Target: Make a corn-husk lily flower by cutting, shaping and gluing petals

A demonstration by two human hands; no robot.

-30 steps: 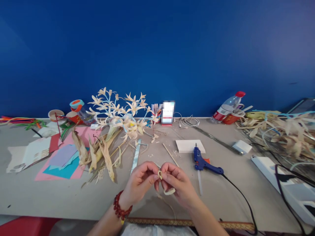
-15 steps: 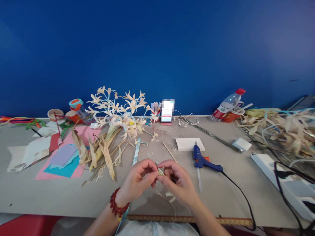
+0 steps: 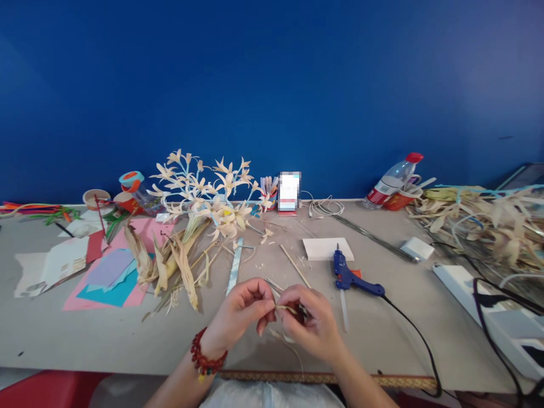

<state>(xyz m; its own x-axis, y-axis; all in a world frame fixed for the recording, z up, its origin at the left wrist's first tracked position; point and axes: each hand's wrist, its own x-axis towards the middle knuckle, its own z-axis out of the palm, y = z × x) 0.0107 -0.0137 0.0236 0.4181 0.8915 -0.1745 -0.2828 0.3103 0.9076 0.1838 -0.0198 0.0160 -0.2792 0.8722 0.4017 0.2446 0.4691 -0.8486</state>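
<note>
My left hand, with a red bead bracelet at the wrist, pinches the left end of a thin pale husk strip near the table's front edge. Close against it on the right, my right hand has its fingers closed on the same strip, hiding much of it. Loose husk scraps lie on the table beneath the hands. Behind them are a thin pale stick and a light blue ribbon. To the right lies a blue glue gun, its nozzle over a white card.
Husk flowers stand at the back, with dried husks and coloured papers to the left. A phone leans near the wall. At right are a bottle, wires, a power strip and a husk pile.
My fingertips have parted slightly, with more of the strip showing between them. The right hand has turned a little and moved slightly right; the left hand has shifted slightly.
</note>
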